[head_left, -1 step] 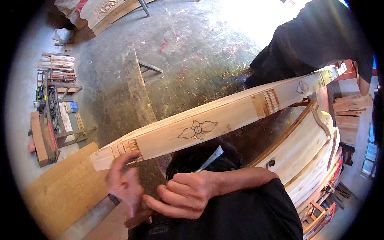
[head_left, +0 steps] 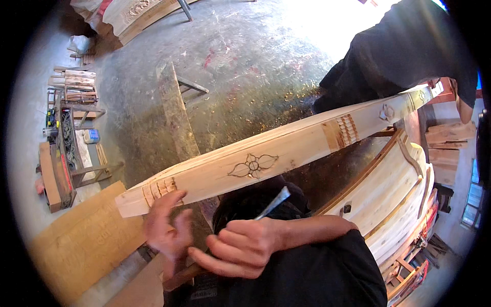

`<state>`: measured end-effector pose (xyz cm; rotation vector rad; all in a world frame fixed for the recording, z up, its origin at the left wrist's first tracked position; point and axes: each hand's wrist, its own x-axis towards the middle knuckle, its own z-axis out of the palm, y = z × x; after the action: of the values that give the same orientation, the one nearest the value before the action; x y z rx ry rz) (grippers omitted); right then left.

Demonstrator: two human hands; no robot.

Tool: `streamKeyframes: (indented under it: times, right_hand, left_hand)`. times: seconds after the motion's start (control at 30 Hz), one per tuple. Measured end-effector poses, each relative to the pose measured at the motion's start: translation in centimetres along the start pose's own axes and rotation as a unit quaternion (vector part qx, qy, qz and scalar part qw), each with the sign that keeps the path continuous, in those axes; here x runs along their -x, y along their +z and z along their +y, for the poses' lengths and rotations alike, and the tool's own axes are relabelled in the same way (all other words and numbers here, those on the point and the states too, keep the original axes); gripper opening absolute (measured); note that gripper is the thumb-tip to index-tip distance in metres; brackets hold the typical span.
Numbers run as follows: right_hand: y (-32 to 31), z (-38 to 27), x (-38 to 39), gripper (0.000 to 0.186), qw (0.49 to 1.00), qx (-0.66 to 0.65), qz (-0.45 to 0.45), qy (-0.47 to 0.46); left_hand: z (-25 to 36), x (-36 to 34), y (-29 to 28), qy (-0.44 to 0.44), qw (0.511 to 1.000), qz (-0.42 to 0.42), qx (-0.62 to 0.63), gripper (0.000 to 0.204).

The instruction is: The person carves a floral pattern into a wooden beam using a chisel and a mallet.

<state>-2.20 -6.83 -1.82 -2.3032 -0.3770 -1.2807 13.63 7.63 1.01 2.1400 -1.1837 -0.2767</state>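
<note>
A long pale wooden beam (head_left: 199,181) crosses diagonally in front of me, with scalloped carved bands and dark-outlined floral motifs. My right hand (head_left: 240,245), below it, is closed on a chisel (head_left: 271,203), its flat metal blade pointing up to the right; a wooden handle shows partly beneath the hand. My left hand (head_left: 166,230) is slightly blurred, fingers apart, its fingertips at the beam's lower edge near the left carved band. Whether they touch the wood I cannot tell.
A person in dark clothing (head_left: 394,51) is at the beam's far right end. A tan patterned board (head_left: 87,235) lies lower left, curved wooden panels (head_left: 383,204) stand right, a cluttered bench (head_left: 66,169) is at far left, and a carved piece (head_left: 138,20) is behind.
My left hand has moved slightly right and upward along the beam's lower edge. My right hand has shifted a little to the right with the chisel.
</note>
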Motion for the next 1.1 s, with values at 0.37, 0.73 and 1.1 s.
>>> streamKeyframes:
  times: [0.37, 0.73, 1.1]
  right_hand:
    - [-4.0, -0.4, 2.2, 0.035, 0.993, 0.039, -0.020, 0.112]
    - [-9.8, -2.7, 7.3, 0.026, 0.810, 0.082, 0.187, 0.549]
    - [-11.6, -2.5, 5.7, 0.097, 0.890, 0.228, 0.058, 0.391]
  left_hand:
    - [1.4, -0.8, 8.8, 0.263, 0.947, -0.038, -0.182, 0.041]
    - [2.5, -1.3, 8.7, 0.326, 0.939, -0.089, -0.062, 0.037]
    - [2.1, -5.8, 0.3, 0.531, 0.821, -0.199, -0.070, 0.048]
